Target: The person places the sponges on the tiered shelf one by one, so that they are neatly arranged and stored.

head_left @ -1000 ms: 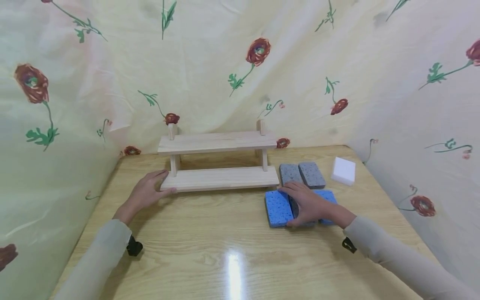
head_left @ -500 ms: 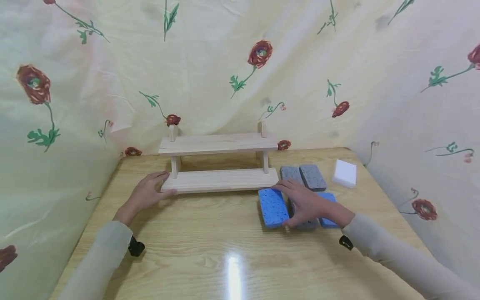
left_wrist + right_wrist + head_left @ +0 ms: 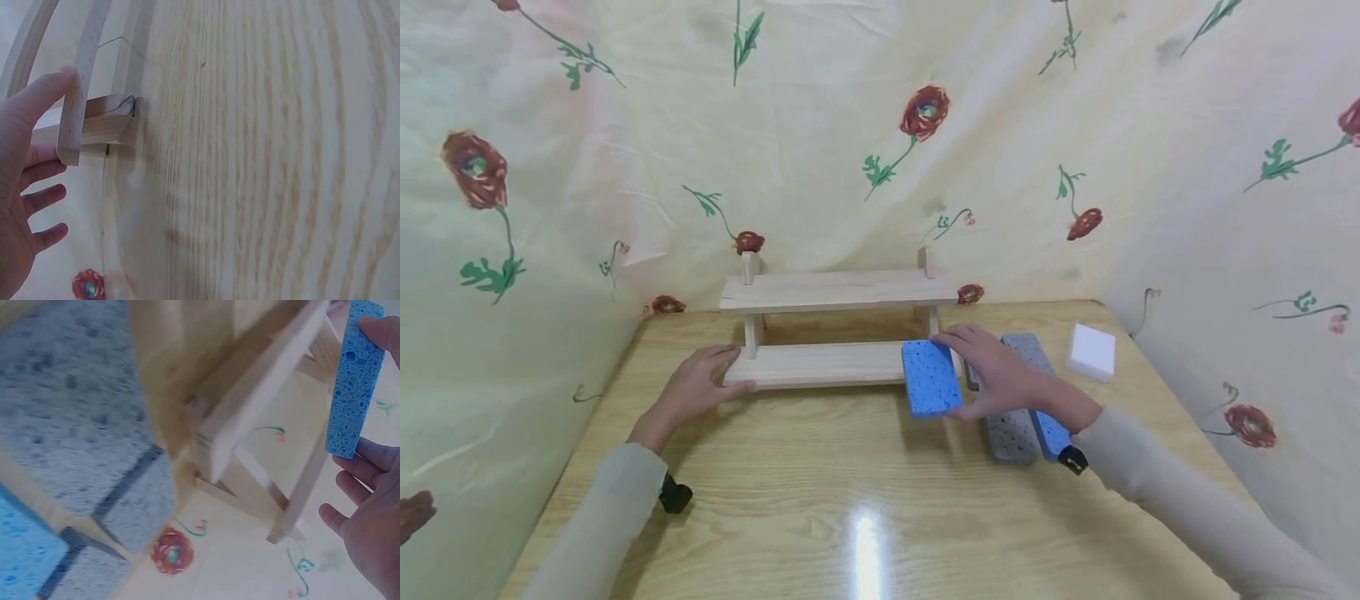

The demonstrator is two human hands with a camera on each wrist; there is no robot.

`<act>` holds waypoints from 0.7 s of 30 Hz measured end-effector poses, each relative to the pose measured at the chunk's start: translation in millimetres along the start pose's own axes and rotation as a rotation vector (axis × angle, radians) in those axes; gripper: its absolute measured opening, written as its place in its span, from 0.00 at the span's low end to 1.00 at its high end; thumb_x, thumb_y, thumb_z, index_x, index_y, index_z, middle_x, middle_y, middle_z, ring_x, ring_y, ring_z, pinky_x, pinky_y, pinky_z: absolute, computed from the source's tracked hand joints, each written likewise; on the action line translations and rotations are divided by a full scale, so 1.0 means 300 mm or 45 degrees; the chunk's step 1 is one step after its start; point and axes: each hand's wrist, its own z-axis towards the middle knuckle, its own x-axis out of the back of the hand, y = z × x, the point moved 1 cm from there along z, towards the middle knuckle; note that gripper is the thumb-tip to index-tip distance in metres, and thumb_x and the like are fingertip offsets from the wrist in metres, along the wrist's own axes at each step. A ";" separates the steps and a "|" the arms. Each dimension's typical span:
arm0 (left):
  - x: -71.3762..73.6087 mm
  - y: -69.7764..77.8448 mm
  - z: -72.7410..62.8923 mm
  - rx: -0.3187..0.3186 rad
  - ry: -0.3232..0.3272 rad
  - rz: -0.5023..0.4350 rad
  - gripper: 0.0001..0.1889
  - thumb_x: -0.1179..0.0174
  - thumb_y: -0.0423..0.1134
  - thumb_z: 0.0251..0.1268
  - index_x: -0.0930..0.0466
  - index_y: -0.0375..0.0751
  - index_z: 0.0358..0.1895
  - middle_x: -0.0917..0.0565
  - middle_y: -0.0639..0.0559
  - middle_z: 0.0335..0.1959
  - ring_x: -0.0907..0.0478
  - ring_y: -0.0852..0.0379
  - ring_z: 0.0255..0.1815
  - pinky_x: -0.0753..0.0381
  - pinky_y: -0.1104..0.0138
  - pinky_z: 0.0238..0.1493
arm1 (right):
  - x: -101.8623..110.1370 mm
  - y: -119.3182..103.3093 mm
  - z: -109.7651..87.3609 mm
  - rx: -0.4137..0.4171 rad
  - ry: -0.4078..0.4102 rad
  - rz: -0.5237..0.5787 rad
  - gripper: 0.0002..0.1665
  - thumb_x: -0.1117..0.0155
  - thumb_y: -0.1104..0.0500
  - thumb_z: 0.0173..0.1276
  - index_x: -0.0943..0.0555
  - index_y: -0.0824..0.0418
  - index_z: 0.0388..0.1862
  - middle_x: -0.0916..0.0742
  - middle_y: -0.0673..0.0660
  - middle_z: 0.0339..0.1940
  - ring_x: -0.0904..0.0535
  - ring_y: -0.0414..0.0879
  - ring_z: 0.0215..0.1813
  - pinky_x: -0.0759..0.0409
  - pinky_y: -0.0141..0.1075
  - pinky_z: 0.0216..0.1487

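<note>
A two-tier wooden shelf [image 3: 820, 364] stands at the back of the table. My left hand [image 3: 688, 387] grips the left end of its lower board; in the left wrist view the thumb and index finger are on either side of that board [image 3: 78, 94]. My right hand [image 3: 992, 375] pinches a blue sponge [image 3: 931, 377] by its short ends. The sponge is lifted above the table, before the right end of the lower board. In the right wrist view the thumb is at one end of the blue sponge [image 3: 355, 381] and the fingertips at the other.
Right of the shelf lie several grey sponges, including one in front [image 3: 1011, 437], partly hidden by the right hand. Another blue sponge [image 3: 1051, 433] lies beside it. A white foam block [image 3: 1091, 352] sits at the far right. Flowered cloth [image 3: 820, 167] hangs behind the table.
My right hand has picked up the blue sponge from the front left of the group and moved it left and up toward the shelf. The left hand has stayed on the board.
</note>
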 end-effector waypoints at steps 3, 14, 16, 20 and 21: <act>0.004 0.000 0.001 0.000 -0.003 -0.006 0.45 0.32 0.64 0.61 0.29 0.32 0.72 0.30 0.33 0.74 0.35 0.31 0.74 0.36 0.35 0.73 | 0.022 -0.005 0.029 -0.013 0.002 0.034 0.66 0.16 0.41 0.45 0.37 0.62 0.78 0.27 0.63 0.73 0.32 0.60 0.73 0.26 0.61 0.69; 0.011 -0.002 0.006 0.036 -0.050 -0.025 0.45 0.33 0.65 0.61 0.30 0.36 0.73 0.31 0.35 0.75 0.38 0.32 0.76 0.39 0.35 0.75 | 0.062 -0.018 0.167 0.046 0.121 0.053 0.65 0.19 0.39 0.46 0.36 0.64 0.78 0.27 0.62 0.72 0.34 0.57 0.72 0.28 0.59 0.69; 0.014 -0.004 0.007 0.037 -0.048 -0.029 0.45 0.33 0.65 0.61 0.30 0.36 0.73 0.30 0.36 0.75 0.38 0.32 0.76 0.39 0.36 0.75 | 0.063 -0.021 0.195 0.057 0.138 0.051 0.65 0.19 0.39 0.46 0.36 0.64 0.78 0.27 0.62 0.72 0.34 0.57 0.72 0.28 0.59 0.68; 0.016 -0.006 0.008 0.029 -0.042 -0.027 0.45 0.32 0.64 0.61 0.29 0.35 0.72 0.29 0.35 0.74 0.37 0.32 0.75 0.38 0.35 0.74 | 0.064 -0.030 0.250 0.063 0.141 0.079 0.64 0.19 0.39 0.47 0.37 0.62 0.78 0.28 0.60 0.73 0.35 0.56 0.71 0.29 0.59 0.68; 0.016 -0.006 0.009 0.027 -0.039 -0.025 0.45 0.32 0.64 0.61 0.29 0.35 0.72 0.29 0.34 0.74 0.36 0.32 0.75 0.38 0.35 0.74 | 0.062 -0.030 0.264 0.066 0.139 0.081 0.64 0.20 0.38 0.48 0.37 0.62 0.79 0.28 0.60 0.74 0.35 0.56 0.71 0.30 0.59 0.68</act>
